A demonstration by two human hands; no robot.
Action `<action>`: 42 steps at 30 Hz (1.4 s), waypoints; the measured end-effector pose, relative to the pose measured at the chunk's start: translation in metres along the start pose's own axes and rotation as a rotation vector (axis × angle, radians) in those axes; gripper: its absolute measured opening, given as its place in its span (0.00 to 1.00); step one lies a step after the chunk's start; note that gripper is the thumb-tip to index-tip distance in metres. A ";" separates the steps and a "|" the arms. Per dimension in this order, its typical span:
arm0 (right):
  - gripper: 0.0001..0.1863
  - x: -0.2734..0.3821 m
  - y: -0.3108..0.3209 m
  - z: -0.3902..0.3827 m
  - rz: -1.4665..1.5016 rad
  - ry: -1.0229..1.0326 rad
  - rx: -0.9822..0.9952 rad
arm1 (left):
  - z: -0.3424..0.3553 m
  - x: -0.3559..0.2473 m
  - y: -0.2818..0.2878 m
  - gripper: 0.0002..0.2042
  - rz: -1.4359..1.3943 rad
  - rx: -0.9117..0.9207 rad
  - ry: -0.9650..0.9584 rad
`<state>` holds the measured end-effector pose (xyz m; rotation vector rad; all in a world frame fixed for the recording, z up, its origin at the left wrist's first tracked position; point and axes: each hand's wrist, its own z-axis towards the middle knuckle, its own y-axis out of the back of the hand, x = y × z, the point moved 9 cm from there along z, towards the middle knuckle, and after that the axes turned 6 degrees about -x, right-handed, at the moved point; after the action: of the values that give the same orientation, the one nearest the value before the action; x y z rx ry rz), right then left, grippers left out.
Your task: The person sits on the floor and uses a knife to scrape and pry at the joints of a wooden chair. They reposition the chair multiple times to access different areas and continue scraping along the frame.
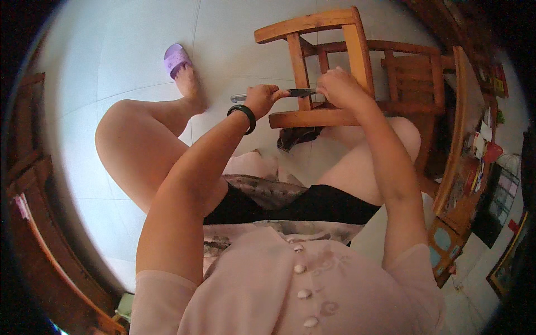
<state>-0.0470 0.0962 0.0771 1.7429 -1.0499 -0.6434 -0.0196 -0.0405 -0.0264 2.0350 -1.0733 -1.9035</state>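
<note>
Place: over the pale tiled floor, seen from above a seated person's lap, a small wooden stool lies tipped on its side between the knees.
Left hands: the left hand is closed in a fist round the handle end of a long slim metal tool; a dark bracelet sits on that wrist.
Right hands: the right hand is curled shut at the tool's far end, pressed against a stool rail; whether it pinches the tool tip or the wood, I cannot tell.
Tool: level, spanning from one hand to the other, its tip at the stool's frame.
Stool: resting against the right thigh, legs pointing away.
Nearby: a purple slipper on the outstretched left foot; dark cloth under the stool; a wooden cabinet to the right.
Risk: the stool looks unbraced, so a hard push could roll it; the tip could skid off the rail toward the right fingers or bare thigh.
</note>
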 end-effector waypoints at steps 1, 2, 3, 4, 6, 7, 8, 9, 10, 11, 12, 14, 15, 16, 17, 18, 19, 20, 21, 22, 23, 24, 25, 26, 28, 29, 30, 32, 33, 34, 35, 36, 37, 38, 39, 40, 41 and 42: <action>0.08 0.004 0.006 0.001 0.020 0.039 -0.072 | 0.000 0.000 0.004 0.27 -0.062 -0.048 0.018; 0.07 0.006 0.012 0.002 0.039 0.059 -0.138 | 0.000 0.004 0.003 0.27 -0.074 -0.034 0.057; 0.07 0.006 0.017 0.001 0.064 0.074 -0.191 | 0.000 0.006 0.000 0.27 -0.105 -0.012 0.094; 0.07 0.005 0.011 0.000 0.032 0.067 -0.133 | 0.000 0.008 0.003 0.27 -0.149 -0.050 0.109; 0.07 0.002 -0.001 -0.002 -0.015 0.056 0.001 | -0.001 0.001 0.000 0.26 -0.120 -0.020 0.043; 0.07 0.003 0.000 -0.002 0.002 0.064 -0.005 | -0.003 -0.002 -0.002 0.25 -0.101 -0.004 0.029; 0.07 0.002 0.000 -0.003 0.008 0.065 0.002 | -0.003 -0.001 -0.009 0.25 -0.078 0.085 0.042; 0.07 0.001 -0.002 -0.003 0.005 0.053 0.014 | -0.003 -0.001 -0.005 0.25 -0.068 0.045 0.052; 0.07 0.004 0.003 -0.002 -0.003 0.090 -0.052 | -0.001 -0.001 0.003 0.25 -0.050 -0.026 0.041; 0.07 0.007 0.007 -0.001 -0.018 0.116 -0.110 | 0.000 -0.002 0.006 0.25 -0.047 -0.052 0.038; 0.07 0.012 0.012 -0.001 -0.024 0.155 -0.187 | 0.001 -0.004 0.017 0.25 -0.059 -0.149 0.014; 0.07 0.002 0.000 -0.002 -0.032 0.037 -0.072 | 0.000 -0.006 0.011 0.25 -0.092 -0.080 0.006; 0.07 -0.002 -0.006 -0.002 -0.032 -0.012 -0.017 | -0.002 -0.008 0.009 0.26 -0.047 -0.067 -0.010; 0.07 0.002 0.000 -0.002 -0.044 0.040 -0.083 | -0.003 -0.007 0.000 0.26 -0.010 0.034 -0.005; 0.08 0.007 0.004 -0.003 -0.055 0.098 -0.132 | -0.003 -0.006 0.004 0.26 -0.034 -0.008 0.013; 0.08 0.008 0.005 -0.004 -0.095 0.115 -0.142 | -0.003 -0.006 0.010 0.26 -0.026 -0.082 0.007; 0.08 0.010 0.009 -0.006 -0.042 0.144 -0.187 | -0.002 -0.006 0.011 0.25 -0.032 -0.099 0.005; 0.08 0.009 0.009 -0.006 -0.021 0.134 -0.193 | -0.002 -0.008 0.019 0.25 -0.056 -0.197 -0.017; 0.08 0.011 0.014 -0.006 0.017 0.165 -0.243 | -0.002 -0.004 0.009 0.24 -0.017 -0.099 0.030; 0.08 0.006 0.008 -0.005 0.003 0.108 -0.166 | -0.002 -0.005 0.006 0.24 0.000 -0.069 0.018; 0.08 0.005 0.005 -0.005 0.012 0.089 -0.131 | -0.001 -0.007 0.006 0.24 0.015 -0.073 -0.007; 0.07 0.002 0.000 -0.005 0.008 0.054 -0.081 | -0.002 -0.007 -0.001 0.24 0.032 0.008 -0.005; 0.07 0.003 0.005 -0.005 0.007 0.067 -0.133 | 0.000 -0.004 -0.001 0.26 0.021 0.013 0.027; 0.07 0.003 0.008 -0.005 -0.009 0.065 -0.171 | 0.000 -0.006 0.007 0.26 0.044 -0.066 0.007; 0.07 0.002 0.007 -0.005 -0.021 0.052 -0.184 | 0.000 -0.005 0.014 0.26 0.083 -0.141 0.017; 0.07 0.001 0.005 -0.005 -0.019 0.049 -0.167 | -0.001 -0.002 0.009 0.23 -0.014 -0.093 0.055; 0.07 0.001 0.004 -0.005 -0.015 0.047 -0.152 | -0.002 -0.002 0.005 0.23 0.001 -0.049 0.047; 0.07 0.003 -0.003 -0.004 0.004 0.061 -0.076 | -0.005 -0.005 -0.002 0.24 0.009 0.011 0.003; 0.08 0.003 -0.007 -0.005 0.003 0.054 -0.027 | -0.005 -0.007 0.002 0.24 0.015 -0.030 -0.030; 0.08 0.007 0.000 -0.004 -0.001 0.091 -0.111 | -0.003 -0.002 0.006 0.24 -0.009 -0.073 -0.001; 0.08 0.011 0.006 -0.003 -0.018 0.116 -0.186 | -0.002 0.005 0.005 0.24 -0.030 -0.059 0.047; 0.08 0.014 0.009 -0.003 -0.043 0.125 -0.226 | -0.001 0.012 0.006 0.25 -0.051 -0.071 0.104; 0.08 0.017 0.010 -0.004 -0.039 0.140 -0.241 | -0.002 0.013 0.006 0.25 -0.090 -0.074 0.091; 0.08 0.018 0.008 -0.004 -0.039 0.141 -0.224 | -0.002 0.016 -0.001 0.25 -0.110 -0.015 0.114; 0.08 0.021 0.010 -0.004 -0.024 0.165 -0.237 | -0.003 0.019 -0.005 0.25 -0.128 0.021 0.145; 0.08 0.019 0.007 -0.003 -0.013 0.133 -0.192 | -0.004 0.022 -0.012 0.25 -0.153 0.093 0.181; 0.08 0.019 0.006 -0.002 0.011 0.125 -0.173 | -0.004 0.021 -0.010 0.26 -0.144 0.072 0.159; 0.08 0.017 0.002 -0.002 0.024 0.093 -0.118 | -0.004 0.019 -0.011 0.26 -0.143 0.085 0.142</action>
<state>-0.0383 0.0823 0.0805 1.6397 -0.9483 -0.5919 -0.0123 -0.0452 -0.0476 2.3125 -1.0158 -1.7706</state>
